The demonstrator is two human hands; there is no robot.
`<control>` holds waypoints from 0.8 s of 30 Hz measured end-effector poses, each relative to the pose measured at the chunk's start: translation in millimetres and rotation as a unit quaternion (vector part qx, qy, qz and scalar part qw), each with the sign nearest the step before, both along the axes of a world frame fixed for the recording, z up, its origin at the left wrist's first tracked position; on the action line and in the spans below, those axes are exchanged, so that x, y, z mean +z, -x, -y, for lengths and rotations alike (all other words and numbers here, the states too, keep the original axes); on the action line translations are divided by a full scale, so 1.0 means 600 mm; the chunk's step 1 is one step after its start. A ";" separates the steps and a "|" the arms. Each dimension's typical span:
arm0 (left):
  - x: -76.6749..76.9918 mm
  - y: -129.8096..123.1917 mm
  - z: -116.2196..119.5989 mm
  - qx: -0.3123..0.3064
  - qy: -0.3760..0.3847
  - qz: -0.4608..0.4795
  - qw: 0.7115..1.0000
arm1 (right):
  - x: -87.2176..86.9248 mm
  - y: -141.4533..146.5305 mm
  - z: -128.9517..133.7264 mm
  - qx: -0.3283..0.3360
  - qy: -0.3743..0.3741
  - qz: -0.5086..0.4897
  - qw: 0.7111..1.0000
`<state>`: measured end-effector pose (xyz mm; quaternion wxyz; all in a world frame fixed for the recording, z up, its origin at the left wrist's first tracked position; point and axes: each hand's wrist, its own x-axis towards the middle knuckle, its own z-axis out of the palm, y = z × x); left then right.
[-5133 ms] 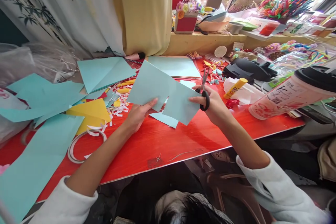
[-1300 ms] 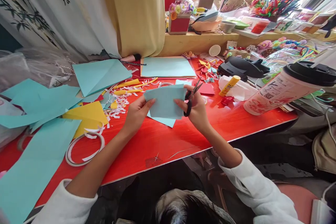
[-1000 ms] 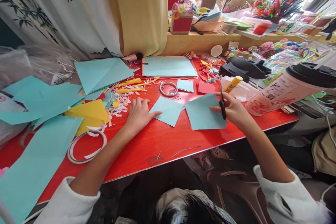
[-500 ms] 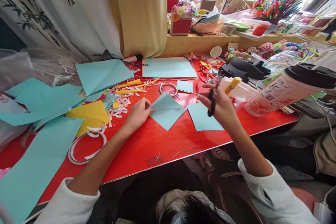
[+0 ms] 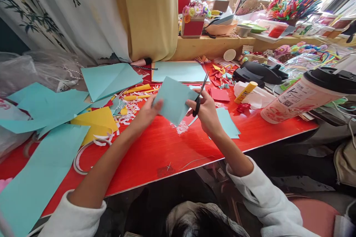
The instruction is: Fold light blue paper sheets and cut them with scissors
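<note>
A square sheet of light blue paper [image 5: 175,100] is held up off the red table, tilted. My left hand [image 5: 148,116], slightly blurred, pinches its left edge. My right hand [image 5: 207,114] is closed around black-handled scissors [image 5: 197,105], whose blades point up and away. Its thumb and fingers also meet the sheet's right corner. Just right of that hand lies a small stack of blue squares [image 5: 228,124], partly covered by it. Another blue piece behind the sheet is mostly hidden. Below the sheet, a whitish tangled patch [image 5: 182,127] shows on the table.
Paper scraps [image 5: 129,109], yellow paper [image 5: 96,122] and a tape roll [image 5: 80,159] lie left, beside large blue sheets [image 5: 55,155]. Further right are red squares [image 5: 219,94], a glue stick [image 5: 246,92] and a tall lidded cup [image 5: 294,100]. A stack of blue sheets [image 5: 180,71] sits behind.
The blue square has risen from low over the table and turned. My right hand has come left with the scissors to its right corner. The ring behind it is now hidden.
</note>
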<state>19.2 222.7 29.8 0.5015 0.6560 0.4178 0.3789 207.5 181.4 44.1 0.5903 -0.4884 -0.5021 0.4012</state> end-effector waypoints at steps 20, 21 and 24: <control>-0.005 -0.005 -0.001 0.082 0.121 0.187 0.971 | 0.059 -0.041 0.044 -0.072 -0.120 0.296 0.945; -0.006 -0.005 -0.002 0.080 0.123 0.179 0.973 | 0.059 -0.046 0.042 -0.070 -0.111 0.279 0.951; -0.006 -0.004 -0.005 0.107 0.115 0.193 0.968 | 0.057 -0.070 0.033 -0.069 -0.079 0.205 0.973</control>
